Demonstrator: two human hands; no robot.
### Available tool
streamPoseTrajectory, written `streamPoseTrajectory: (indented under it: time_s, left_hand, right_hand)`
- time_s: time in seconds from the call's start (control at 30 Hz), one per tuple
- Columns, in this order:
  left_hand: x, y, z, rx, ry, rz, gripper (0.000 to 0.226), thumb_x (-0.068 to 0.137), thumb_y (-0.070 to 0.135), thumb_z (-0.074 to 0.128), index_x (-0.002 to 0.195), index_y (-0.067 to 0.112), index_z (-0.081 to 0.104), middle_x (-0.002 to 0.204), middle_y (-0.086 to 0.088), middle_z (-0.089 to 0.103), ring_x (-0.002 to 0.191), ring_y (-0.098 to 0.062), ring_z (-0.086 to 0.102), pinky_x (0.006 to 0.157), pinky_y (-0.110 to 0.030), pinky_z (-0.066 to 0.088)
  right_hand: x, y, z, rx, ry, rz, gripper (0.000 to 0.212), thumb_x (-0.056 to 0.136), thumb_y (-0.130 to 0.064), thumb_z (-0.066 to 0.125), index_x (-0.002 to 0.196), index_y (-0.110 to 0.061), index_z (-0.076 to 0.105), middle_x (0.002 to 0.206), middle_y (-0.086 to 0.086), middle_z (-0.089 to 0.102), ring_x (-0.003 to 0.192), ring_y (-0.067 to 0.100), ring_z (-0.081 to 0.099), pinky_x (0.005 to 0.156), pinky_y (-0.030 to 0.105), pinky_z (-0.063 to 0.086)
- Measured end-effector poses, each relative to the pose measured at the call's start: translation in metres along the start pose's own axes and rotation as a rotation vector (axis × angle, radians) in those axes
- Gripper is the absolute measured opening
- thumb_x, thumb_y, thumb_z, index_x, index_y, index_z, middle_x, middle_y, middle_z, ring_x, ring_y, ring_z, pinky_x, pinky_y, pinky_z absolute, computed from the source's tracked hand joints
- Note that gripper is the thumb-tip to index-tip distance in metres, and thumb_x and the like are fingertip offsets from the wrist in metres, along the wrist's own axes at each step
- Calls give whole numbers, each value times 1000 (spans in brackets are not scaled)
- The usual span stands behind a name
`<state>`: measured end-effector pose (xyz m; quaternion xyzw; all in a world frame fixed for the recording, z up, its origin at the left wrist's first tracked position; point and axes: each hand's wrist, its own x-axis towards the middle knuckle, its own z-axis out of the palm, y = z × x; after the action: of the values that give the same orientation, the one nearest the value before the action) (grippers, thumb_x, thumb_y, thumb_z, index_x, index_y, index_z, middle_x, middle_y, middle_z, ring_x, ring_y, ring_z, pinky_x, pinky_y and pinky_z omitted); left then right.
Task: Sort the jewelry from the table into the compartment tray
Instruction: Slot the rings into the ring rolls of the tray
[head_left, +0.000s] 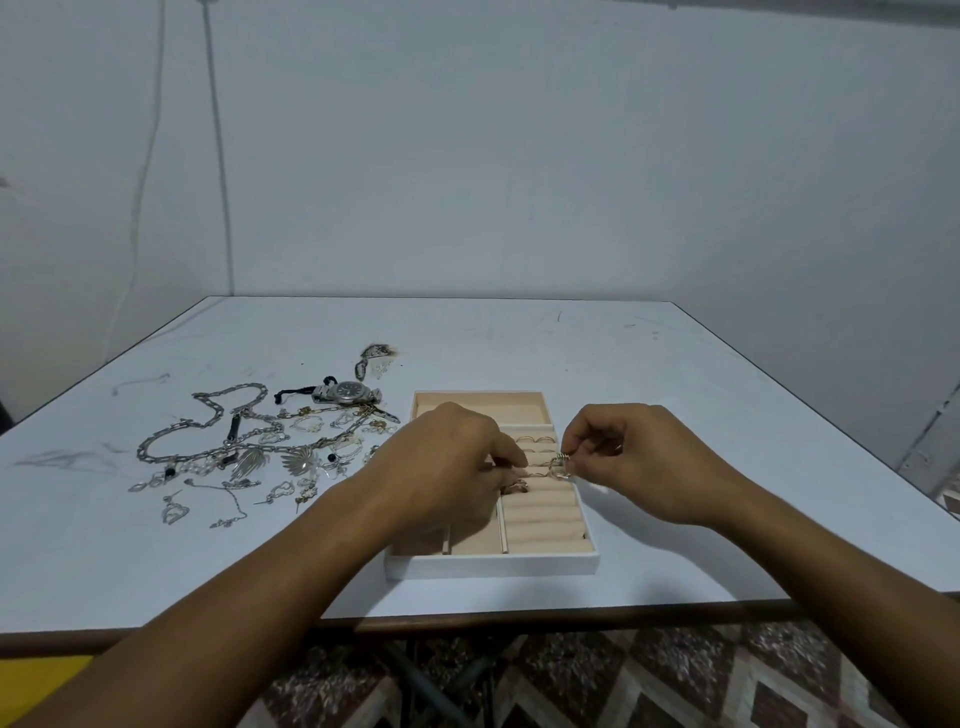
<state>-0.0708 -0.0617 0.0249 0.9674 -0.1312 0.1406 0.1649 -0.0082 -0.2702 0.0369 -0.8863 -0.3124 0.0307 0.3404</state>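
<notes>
- Silver jewelry pile (249, 452) covers the worktop's (675, 374) left half, watch (347, 392) on its far side; all of it well apart from the tray.
- left hand (447, 457) is over the tray's middle, fingers (511, 454) curled down; can't tell if they pinch anything.
- compartment tray (493, 566) sits near the worktop's near edge, long axis near-to-far.
- ring (560, 465) hangs just above the ring rolls (545, 514) on the tray's right side.
- right hand (639, 462) pinches the ring between thumb and fingertips (587, 452); ring lies left of the palm.
- Likely next: short drop into a slot. Slots run left-right.
</notes>
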Motion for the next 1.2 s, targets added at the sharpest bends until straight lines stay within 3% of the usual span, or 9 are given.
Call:
streamPoseTrajectory:
  time_s: [0.2,0.43,0.63,0.9,1.2]
  left_hand:
    - [-1,-5,-10,25,31,-2,20,91,36,60,106,31,72,101,16,70,66,5,44,70,-18,36]
    - [-2,-6,-9,35,14,-26,22,92,37,58,108,31,72,102,17,69,65,14,42,64,-12,30]
    - [-2,-4,-10,45,12,-35,21,92,36,57,107,33,71,101,16,69,70,-1,43,69,-19,34]
    - [-4,-6,-11,35,14,-42,21,92,35,58,106,32,72,101,16,70,72,-1,44,71,-20,39]
    - [-5,-4,-11,30,11,-46,21,92,34,58,107,31,72,100,16,70,67,1,45,69,-20,37]
  right_hand:
    - [-2,0,4,-53,-43,-25,12,85,-18,70,80,-29,68,79,-10,72,75,4,65,63,13,45]
    - [-2,-1,6,-87,-52,-43,14,85,-15,68,81,-29,69,80,-11,71,75,1,64,62,10,43]
    - [-4,-1,9,-130,-41,-50,14,84,-17,70,80,-30,71,80,-12,70,77,1,63,63,10,43]
    - [-3,-4,12,-279,-10,-89,6,85,-26,70,87,-29,74,87,-12,58,83,6,54,72,25,45]
    - [-2,-6,12,-288,-37,-48,12,84,-19,65,83,-29,71,83,-13,60,81,3,53,74,24,45]
